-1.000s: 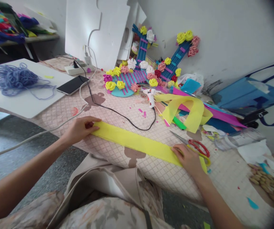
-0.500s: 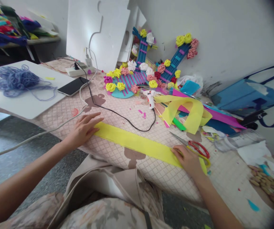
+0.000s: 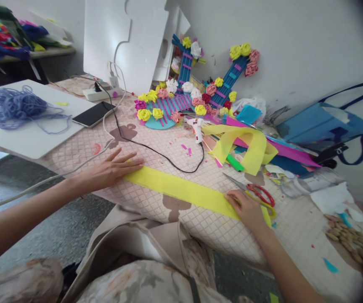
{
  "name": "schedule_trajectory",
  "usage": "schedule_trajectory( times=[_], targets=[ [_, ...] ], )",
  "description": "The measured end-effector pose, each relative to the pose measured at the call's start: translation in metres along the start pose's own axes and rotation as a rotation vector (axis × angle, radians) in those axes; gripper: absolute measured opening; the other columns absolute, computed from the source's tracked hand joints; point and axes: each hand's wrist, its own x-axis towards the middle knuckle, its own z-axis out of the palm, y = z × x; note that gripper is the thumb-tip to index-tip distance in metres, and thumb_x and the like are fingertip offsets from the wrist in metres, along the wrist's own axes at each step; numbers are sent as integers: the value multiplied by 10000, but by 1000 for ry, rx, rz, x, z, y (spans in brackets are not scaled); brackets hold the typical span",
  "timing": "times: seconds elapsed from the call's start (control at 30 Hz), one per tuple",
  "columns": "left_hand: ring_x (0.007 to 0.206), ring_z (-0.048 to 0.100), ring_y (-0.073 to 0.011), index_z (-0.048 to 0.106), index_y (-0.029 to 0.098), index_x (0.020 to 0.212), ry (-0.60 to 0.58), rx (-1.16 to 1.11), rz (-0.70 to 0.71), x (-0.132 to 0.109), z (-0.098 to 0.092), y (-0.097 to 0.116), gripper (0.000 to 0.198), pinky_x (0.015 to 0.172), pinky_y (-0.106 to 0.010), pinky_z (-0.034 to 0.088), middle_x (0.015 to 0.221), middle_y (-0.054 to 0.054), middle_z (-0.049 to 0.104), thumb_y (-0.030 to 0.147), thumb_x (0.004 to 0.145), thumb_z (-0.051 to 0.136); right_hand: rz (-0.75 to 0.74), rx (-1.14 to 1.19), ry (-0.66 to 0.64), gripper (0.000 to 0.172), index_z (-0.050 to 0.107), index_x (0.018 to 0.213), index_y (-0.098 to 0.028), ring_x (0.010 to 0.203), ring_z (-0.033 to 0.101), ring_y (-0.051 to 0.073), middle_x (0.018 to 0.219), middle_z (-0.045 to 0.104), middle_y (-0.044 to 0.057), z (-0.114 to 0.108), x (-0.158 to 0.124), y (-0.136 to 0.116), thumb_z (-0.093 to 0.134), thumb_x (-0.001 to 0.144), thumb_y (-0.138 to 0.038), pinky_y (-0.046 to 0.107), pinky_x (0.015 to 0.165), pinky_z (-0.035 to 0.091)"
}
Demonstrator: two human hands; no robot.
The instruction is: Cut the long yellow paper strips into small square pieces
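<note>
The hands are well apart on a yellow paper strip (image 3: 184, 190) stretched along the near edge of the quilted tablecloth (image 3: 149, 147). The left hand (image 3: 115, 170) lies flat, fingers extended, over its left end; the right hand (image 3: 246, 207) curls at the other, though whether it pinches the paper is hard to tell. Red-and-yellow-handled scissors (image 3: 261, 194) lie just beside the right hand; a white glue gun (image 3: 197, 129) rests farther back.

Long strip (image 3: 181, 191): shows solid yellow
Scissors handles (image 3: 250, 187): pair red with yellow
Tablecloth (image 3: 213, 219): carries a diamond grid over pale pink
</note>
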Motion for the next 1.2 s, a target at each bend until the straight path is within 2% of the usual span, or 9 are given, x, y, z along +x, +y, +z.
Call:
schedule_trajectory(
  times=[0.33, 0.47, 0.53, 0.67, 0.73, 0.8, 0.93, 1.07, 1.2],
  targets=[
    [1365, 131, -224, 143, 313, 1419, -9, 61, -34, -5, 5, -7, 530, 1080, -492, 20, 1468, 12, 244, 179, 918, 249, -17, -53, 2, 170, 577, 865, -188, 745, 619, 174, 812, 657, 35, -2, 1, -3, 468, 885, -316, 290, 676, 458],
    [1365, 124, -239, 112, 308, 1424, -43, 38, -50, -4, 6, -6, 523, 1072, -513, 61, 1473, 0, 223, 208, 923, 227, -55, -114, 18, 195, 596, 935, -165, 863, 574, 214, 903, 630, 82, -4, 4, -4, 471, 879, -304, 348, 777, 458],
    [1363, 133, -244, 121, 304, 1423, -44, 28, -57, -4, 5, -6, 514, 1068, -524, 65, 1469, -5, 235, 215, 926, 216, -87, -112, -16, 223, 593, 999, -153, 935, 543, 237, 971, 610, 107, -9, 10, -7, 452, 885, -282, 395, 841, 442],
    [1368, 108, -232, 97, 300, 1426, -46, 31, -53, -4, 4, -4, 514, 1073, -510, 45, 1477, 7, 208, 214, 929, 197, -91, -52, -96, 257, 570, 1088, -162, 1025, 511, 244, 1069, 589, 105, -24, 30, -28, 418, 897, -244, 435, 915, 410],
    [1371, 92, -224, 81, 311, 1425, -49, 40, -50, -4, 4, -4, 517, 1075, -502, 38, 1481, 19, 188, 215, 929, 187, -98, 27, -86, 299, 532, 1158, -166, 1095, 484, 229, 1137, 571, 104, -29, 41, -51, 408, 906, -266, 423, 966, 389],
    [1371, 88, -223, 74, 316, 1424, -48, 43, -48, -4, 5, -5, 518, 1076, -500, 37, 1482, 24, 181, 216, 929, 186, -162, 116, -143, 384, 460, 1253, -159, 1202, 412, 218, 1253, 512, 107, -27, 51, -77, 399, 910, -322, 408, 1021, 351],
    [1369, 103, -226, 94, 314, 1423, -31, 30, -47, -4, 9, -9, 508, 1078, -497, 36, 1479, 23, 197, 234, 934, 210, -290, 124, -317, 721, 132, 1425, -96, 1364, 132, 247, 1481, 186, 146, -4, 59, -115, 343, 877, -516, 449, 1091, 238],
    [1364, 137, -218, 156, 298, 1417, -12, -19, -58, -6, 11, -16, 475, 1085, -471, 59, 1468, 9, 230, 292, 945, 215, -302, 49, -389, 791, 48, 1433, -98, 1373, 62, 262, 1495, 95, 153, 18, 55, -119, 307, 859, -577, 486, 1094, 197],
    [1362, 142, -225, 214, 275, 1406, 9, -63, -87, -10, 4, -17, 469, 1087, -469, 75, 1468, -2, 229, 339, 942, 242, -303, 16, -403, 791, 26, 1433, -103, 1374, 49, 259, 1498, 65, 140, 22, 53, -116, 297, 862, -579, 479, 1095, 193]
  ],
)
